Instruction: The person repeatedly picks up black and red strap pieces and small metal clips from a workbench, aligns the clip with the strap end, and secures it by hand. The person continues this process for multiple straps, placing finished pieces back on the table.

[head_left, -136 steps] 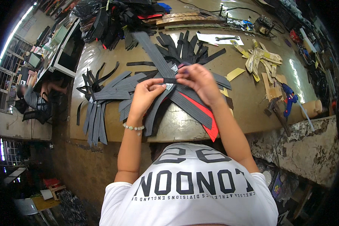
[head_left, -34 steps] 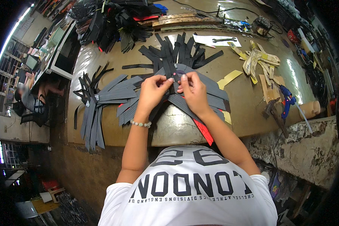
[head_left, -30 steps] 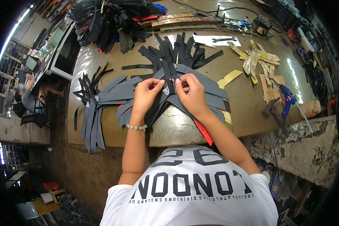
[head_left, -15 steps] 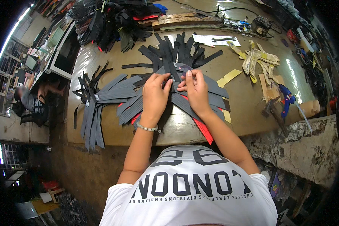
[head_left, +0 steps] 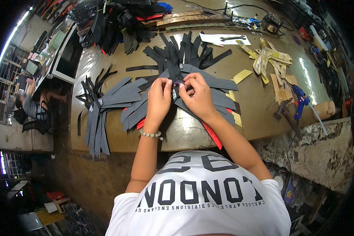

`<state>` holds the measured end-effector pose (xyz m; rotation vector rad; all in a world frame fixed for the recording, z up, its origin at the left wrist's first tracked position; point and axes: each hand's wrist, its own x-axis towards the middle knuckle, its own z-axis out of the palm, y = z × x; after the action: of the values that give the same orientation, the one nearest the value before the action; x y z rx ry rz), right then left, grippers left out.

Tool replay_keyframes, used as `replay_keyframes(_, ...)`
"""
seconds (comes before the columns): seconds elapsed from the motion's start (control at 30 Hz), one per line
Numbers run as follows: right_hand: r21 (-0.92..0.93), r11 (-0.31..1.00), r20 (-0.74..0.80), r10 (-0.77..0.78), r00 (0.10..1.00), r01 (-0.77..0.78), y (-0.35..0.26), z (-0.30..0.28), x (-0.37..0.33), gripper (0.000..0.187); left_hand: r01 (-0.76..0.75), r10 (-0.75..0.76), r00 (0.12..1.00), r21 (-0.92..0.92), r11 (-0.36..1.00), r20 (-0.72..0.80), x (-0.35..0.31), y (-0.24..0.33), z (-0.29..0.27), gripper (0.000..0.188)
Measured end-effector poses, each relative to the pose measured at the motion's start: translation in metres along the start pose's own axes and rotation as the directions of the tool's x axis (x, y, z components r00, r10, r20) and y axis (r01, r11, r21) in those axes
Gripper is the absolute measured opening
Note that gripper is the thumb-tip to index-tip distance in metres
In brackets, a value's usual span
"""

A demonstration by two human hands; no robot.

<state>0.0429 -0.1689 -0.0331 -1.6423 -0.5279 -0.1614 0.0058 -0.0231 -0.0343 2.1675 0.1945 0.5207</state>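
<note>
Black strap (head_left: 174, 67) lay over grey strips (head_left: 220, 83) on table (head_left: 259, 114), left hand (head_left: 159, 96) and right hand (head_left: 200, 97) bunched near together, grips unclear; purple piece (head_left: 178, 82) newly lowered between them, apparently centring work there.

A wrench (head_left: 233, 38) lies on white paper (head_left: 208, 38) atop a brown table (head_left: 259, 114), below stacked planks (head_left: 196, 19). At right, cream strips (head_left: 263, 63) sit above a hammer (head_left: 293, 125), a blue tool (head_left: 301, 101) and a tan roll (head_left: 325, 110). A person (head_left: 29, 105) sits at far left, near a cluttered desk (head_left: 55, 53).
</note>
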Motion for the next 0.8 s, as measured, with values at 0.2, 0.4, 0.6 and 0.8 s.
replay_keyframes(0.2,0.003,1.0,-0.065,-0.027,0.998,0.027,-0.001,0.001,0.002,0.011,0.037,-0.034,0.998,-0.061,0.997,0.049,0.002,0.007,-0.006,0.023)
replay_keyframes(0.4,0.0,1.0,-0.047,-0.01,0.999,0.01,0.0,0.0,0.001,0.011,0.045,-0.042,0.998,-0.073,0.996,0.049,-0.001,0.013,-0.006,0.021)
replay_keyframes(0.6,-0.06,0.998,-0.025,-0.037,0.999,0.036,0.004,0.002,0.001,0.013,-0.021,0.022,0.999,-0.037,0.999,0.024,-0.001,0.007,-0.004,0.022)
replay_keyframes(0.8,0.006,1.0,-0.081,0.015,0.997,-0.014,0.003,0.003,0.005,0.014,-0.045,0.045,0.999,-0.024,0.999,0.008,-0.003,0.001,-0.001,0.02)
